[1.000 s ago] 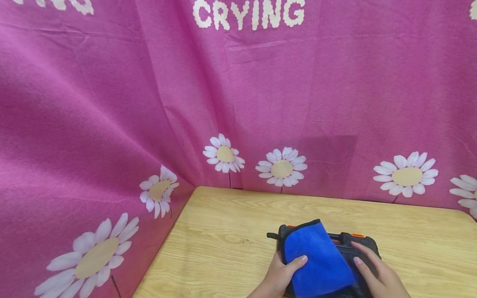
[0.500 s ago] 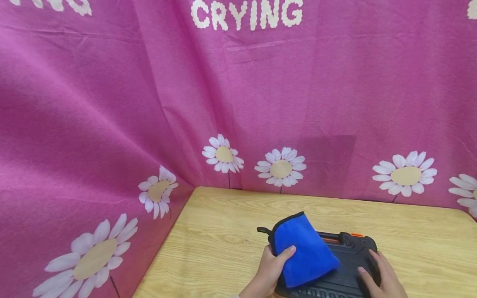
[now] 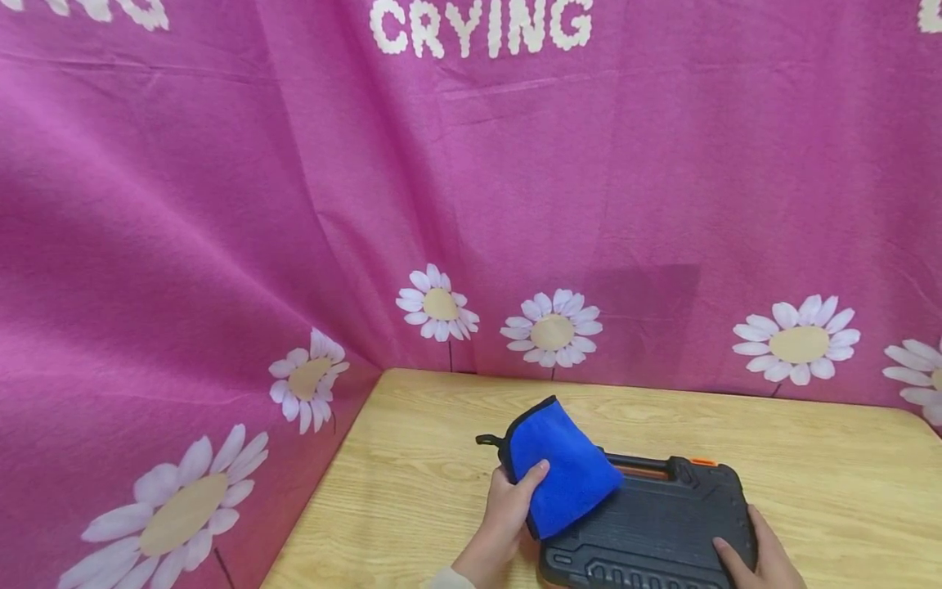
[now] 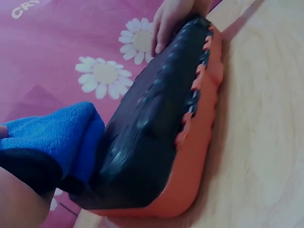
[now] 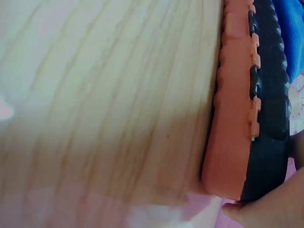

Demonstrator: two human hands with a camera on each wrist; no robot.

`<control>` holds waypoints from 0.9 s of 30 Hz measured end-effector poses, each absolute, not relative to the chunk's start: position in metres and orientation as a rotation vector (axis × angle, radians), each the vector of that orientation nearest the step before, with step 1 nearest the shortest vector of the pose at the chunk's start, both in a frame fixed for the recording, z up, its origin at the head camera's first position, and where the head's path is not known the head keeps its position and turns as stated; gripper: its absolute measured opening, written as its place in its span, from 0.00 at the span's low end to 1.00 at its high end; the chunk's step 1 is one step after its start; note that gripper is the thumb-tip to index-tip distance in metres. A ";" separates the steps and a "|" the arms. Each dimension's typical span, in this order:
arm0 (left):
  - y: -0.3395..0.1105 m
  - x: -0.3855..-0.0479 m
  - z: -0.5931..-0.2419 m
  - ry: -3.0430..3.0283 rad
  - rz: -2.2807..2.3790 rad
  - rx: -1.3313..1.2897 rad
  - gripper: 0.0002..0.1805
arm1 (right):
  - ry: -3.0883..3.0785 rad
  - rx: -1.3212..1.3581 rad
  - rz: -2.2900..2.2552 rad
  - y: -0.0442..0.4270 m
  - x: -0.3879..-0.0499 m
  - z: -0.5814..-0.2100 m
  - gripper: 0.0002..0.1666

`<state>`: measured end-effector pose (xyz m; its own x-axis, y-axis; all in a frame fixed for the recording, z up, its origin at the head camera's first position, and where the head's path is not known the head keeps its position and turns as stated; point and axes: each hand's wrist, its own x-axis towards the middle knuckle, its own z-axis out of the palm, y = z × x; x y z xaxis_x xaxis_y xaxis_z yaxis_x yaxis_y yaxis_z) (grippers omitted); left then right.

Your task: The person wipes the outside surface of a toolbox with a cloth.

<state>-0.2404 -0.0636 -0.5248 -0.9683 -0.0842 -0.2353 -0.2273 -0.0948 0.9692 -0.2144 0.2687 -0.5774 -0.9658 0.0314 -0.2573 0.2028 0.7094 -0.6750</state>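
My left hand holds a folded blue cloth with black edging and a small black hanging loop, thumb on top. The cloth overhangs the left end of a black tool case, which lies flat on the table with its handle on the far side. In the left wrist view, the case's lower half is orange, with latches along the seam. My right hand rests at the right end of the case, thumb on the lid and fingers along the side. The left fingers under the cloth are hidden.
The case lies on a light wood-grain table. A pink curtain with daisies and lettering hangs behind the table and along its left side.
My left hand has carried the cloth left and away from me, uncovering most of the lid. The right hand has slid from the lid to the right end.
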 end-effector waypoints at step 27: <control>-0.095 -0.267 -0.521 2.255 2.439 -0.469 0.37 | 2.648 0.286 -1.184 0.266 -0.206 -0.576 0.60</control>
